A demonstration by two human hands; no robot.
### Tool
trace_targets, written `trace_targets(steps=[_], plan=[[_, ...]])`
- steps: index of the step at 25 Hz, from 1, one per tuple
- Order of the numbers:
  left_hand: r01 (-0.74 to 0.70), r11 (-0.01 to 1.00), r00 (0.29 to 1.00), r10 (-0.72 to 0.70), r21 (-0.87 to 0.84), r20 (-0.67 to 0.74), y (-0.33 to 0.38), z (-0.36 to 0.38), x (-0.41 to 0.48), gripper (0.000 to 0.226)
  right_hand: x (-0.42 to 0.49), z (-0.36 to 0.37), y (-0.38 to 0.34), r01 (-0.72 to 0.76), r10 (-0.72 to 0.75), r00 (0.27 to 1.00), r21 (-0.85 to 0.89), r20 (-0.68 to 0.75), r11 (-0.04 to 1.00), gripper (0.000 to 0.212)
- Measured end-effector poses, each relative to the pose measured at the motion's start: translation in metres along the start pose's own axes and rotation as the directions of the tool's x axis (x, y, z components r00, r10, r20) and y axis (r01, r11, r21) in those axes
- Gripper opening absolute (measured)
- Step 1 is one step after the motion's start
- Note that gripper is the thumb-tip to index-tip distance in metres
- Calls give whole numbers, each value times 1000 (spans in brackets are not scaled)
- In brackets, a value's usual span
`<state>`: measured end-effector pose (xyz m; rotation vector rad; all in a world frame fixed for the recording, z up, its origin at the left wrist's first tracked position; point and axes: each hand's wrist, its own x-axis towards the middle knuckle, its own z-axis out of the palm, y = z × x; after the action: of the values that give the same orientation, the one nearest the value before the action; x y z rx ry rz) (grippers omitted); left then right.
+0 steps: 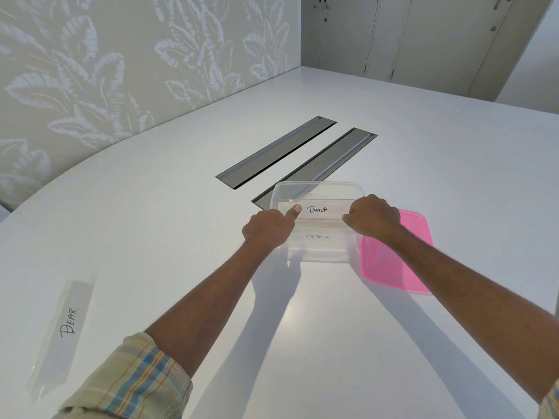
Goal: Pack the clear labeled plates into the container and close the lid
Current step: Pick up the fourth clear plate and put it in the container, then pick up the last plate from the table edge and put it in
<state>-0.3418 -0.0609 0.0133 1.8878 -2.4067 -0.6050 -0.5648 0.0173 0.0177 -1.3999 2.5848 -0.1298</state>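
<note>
Hands [267,226] [373,216] gripping PANDA plate [317,210] over container [317,252], OSTRICH plate [317,237] inside

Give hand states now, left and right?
Left hand: closed on PANDA plate, thumb on its left end.
Right hand: closed on its right end.

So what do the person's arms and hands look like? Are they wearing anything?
Both hands are bare: the left hand and the right hand wear no gloves, and no rings or watch show. The forearms are bare too. The left sleeve is rolled up near the elbow; it is a pale yellow-green plaid with blue and orange stripes. A sliver of the same plaid, the right sleeve, peeks in at the picture's edge.
</note>
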Motion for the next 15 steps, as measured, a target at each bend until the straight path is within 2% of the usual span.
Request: trace_targets(steps=[4,6,9,12,15], plan=[[2,1000,1000,-2,-23,-4,0,-3,-3,91,-4,0,1,1,-2,1000,32,20,999,26],[10,998,1000,-12,-61,-28,1,-7,-7,82,-5,-2,1,2,-3,1000,52,19,999,23],[-52,981,980,14,-188,-197,-2,-16,-21,54,-9,-8,-4,9,-7,999,73,-36,997,26],[-132,954,908,6,-270,-419,-16,-33,-46,39,-15,-17,-16,42,-31,987,72,-156,997,31],[-146,910,887,-54,-388,-459,-44,-49,-71,30,-24,-20,-37,169,-117,966,219,-232,961,25]])
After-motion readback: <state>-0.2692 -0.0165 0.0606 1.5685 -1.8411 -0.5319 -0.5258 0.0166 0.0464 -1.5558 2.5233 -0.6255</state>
